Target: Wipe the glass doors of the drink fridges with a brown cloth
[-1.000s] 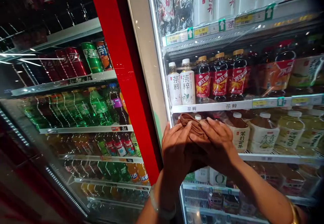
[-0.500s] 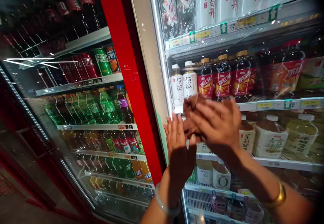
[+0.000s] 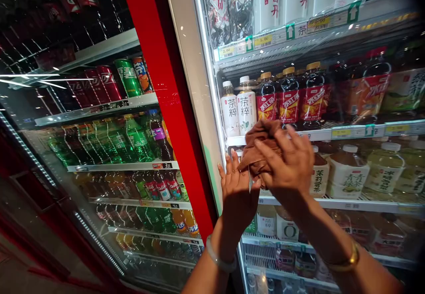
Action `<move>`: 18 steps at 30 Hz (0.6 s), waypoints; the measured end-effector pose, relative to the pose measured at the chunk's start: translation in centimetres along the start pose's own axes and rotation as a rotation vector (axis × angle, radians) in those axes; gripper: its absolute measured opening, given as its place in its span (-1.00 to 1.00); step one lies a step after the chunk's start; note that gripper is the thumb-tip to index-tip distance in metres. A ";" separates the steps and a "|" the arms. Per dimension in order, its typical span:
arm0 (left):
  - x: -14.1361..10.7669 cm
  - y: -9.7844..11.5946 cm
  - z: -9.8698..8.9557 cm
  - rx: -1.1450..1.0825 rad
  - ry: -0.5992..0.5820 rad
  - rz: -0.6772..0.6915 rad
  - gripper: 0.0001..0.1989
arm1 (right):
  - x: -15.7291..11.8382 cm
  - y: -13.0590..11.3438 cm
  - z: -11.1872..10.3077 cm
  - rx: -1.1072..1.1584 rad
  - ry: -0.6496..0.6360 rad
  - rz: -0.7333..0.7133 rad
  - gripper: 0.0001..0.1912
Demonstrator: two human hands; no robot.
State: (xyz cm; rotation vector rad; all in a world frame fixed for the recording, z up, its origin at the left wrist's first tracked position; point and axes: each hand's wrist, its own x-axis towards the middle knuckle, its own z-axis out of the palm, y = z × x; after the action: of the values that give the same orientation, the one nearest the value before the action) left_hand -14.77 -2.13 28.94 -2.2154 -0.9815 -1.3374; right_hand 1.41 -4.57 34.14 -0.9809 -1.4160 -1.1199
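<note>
A crumpled brown cloth (image 3: pixel 262 145) is pressed under my right hand (image 3: pixel 287 165), against the glass door of the lit drinks cooler. The fingers of my right hand curve over the cloth. Just to the left, my left hand (image 3: pixel 237 192) has its fingers spread and holds nothing; its fingertips are beside the cloth's lower left edge, near the door's left frame. Behind the glass stand white-labelled bottles (image 3: pixel 245 108) and dark bottles with red labels (image 3: pixel 266 99).
A red cooler frame (image 3: pixel 166 86) slants down left of my hands, next to a beige door frame (image 3: pixel 189 63). Farther left, another glass-fronted cooler holds cans (image 3: pixel 128 78) and green bottles (image 3: pixel 137 139). Shelves of bottles (image 3: pixel 348 174) continue at the right.
The cloth looks fuller and more of it shows. My right hand's fingers have spread apart and the hand has shifted slightly. My left fingers have spread too. The view has shifted a little.
</note>
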 end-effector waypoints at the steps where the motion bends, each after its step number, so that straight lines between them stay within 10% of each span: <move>1: -0.4 -0.3 -0.1 -0.006 -0.014 0.003 -0.25 | -0.6 -1.0 0.1 0.005 -0.028 -0.009 -0.51; 8: -5.6 -2.1 0.8 0.031 -0.072 0.099 -0.11 | -11.4 -1.3 -1.3 0.014 -0.072 -0.034 -0.66; 15: -4.4 -2.5 1.4 -0.040 0.104 0.055 -0.55 | -3.3 -2.9 0.9 -0.071 0.034 0.085 -0.65; 18: -5.8 -3.7 2.2 -0.088 0.112 0.073 -0.68 | -3.8 -5.5 1.1 -0.079 -0.056 0.070 -0.63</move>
State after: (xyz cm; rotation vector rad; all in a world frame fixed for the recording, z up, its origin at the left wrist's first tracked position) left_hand -17.83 -0.37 22.69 -2.1904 -0.8087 -1.4799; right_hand -3.69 -4.75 29.59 -1.1171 -1.3803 -1.1109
